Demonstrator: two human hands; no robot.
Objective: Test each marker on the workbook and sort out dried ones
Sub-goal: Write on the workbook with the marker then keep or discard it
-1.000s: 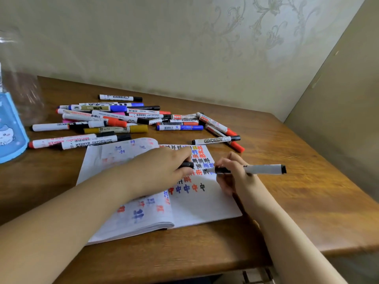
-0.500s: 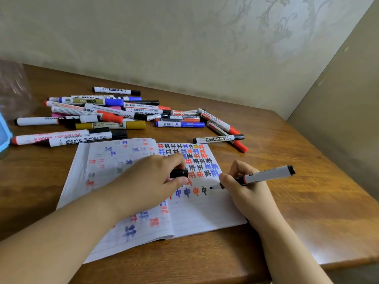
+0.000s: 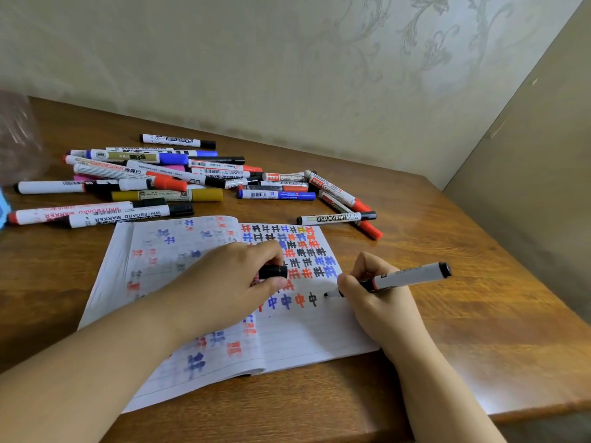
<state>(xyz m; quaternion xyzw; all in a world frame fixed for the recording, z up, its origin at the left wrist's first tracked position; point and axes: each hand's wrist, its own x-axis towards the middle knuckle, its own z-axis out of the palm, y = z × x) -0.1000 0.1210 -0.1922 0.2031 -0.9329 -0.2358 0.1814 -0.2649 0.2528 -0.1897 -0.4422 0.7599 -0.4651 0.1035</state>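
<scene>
Nearest the viewer, two bare forearms reach in over the near edge of the wooden desk (image 3: 463, 330) and onto an open workbook (image 3: 307, 340), which lies flat with its lined pages covered in rows of red, blue and black test characters. The left hand (image 3: 230, 289) rests on the middle of the workbook, its fingers curled round a black marker cap (image 3: 273, 272) that pokes out between thumb and forefinger. Just to the right, the right hand (image 3: 377, 298) pinches an uncapped white-barrelled marker (image 3: 406, 278) in a writing grip, fingers clamped on the barrel near the tip; the black tip (image 3: 327, 294) touches the right-hand page, just right of the last black character in the lowest filled row, and the barrel slants up and away to the right. Farther back, beyond the workbook's far edge, a loose pile of capped markers (image 3: 166, 180) lies scattered across the desk, with black, blue, red, yellow and pink among them. One black-capped marker labelled whiteboard (image 3: 335, 217) lies near the workbook's far right corner, crossing over a red-capped marker (image 3: 367, 228). At the far left a clear plastic container (image 3: 16, 139) is partly cut off by the frame. Behind everything stands a pale patterned wall (image 3: 319, 75).
</scene>
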